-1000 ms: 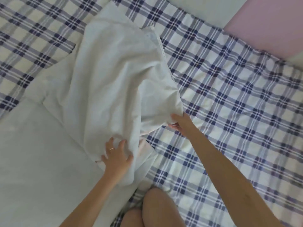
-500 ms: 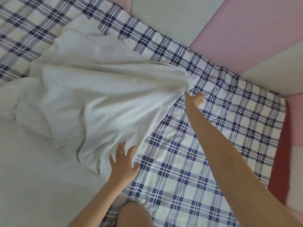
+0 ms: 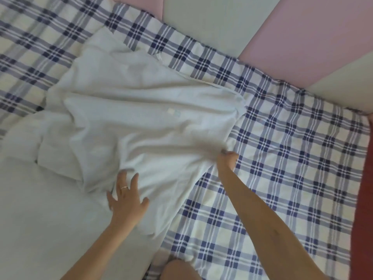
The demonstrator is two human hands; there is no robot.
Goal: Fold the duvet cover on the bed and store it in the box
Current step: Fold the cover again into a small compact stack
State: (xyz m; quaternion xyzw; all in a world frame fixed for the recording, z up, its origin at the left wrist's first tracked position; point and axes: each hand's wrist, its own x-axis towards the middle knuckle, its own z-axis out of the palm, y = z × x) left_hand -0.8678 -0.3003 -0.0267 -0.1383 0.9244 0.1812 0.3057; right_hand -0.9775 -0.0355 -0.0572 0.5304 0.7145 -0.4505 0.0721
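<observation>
A white duvet cover (image 3: 141, 122) lies rumpled across the bed, spread from the lower left toward the middle, with a small label showing near its centre. My right hand (image 3: 226, 161) grips its right edge, fingers curled into the cloth. My left hand (image 3: 127, 197), wearing a ring, rests flat with spread fingers on the near part of the cover. No box is in view.
A blue and white plaid sheet (image 3: 282, 168) covers the bed under the cover. Pink and grey padded wall panels (image 3: 292, 37) border the bed at the top right. A red strip (image 3: 363, 199) runs along the right edge. My knee (image 3: 179, 269) shows at the bottom.
My right hand has drawn back toward me with the cover's edge, and the stretched cloth has gone slack and settled flatter. My left hand has shifted left, further onto the cover.
</observation>
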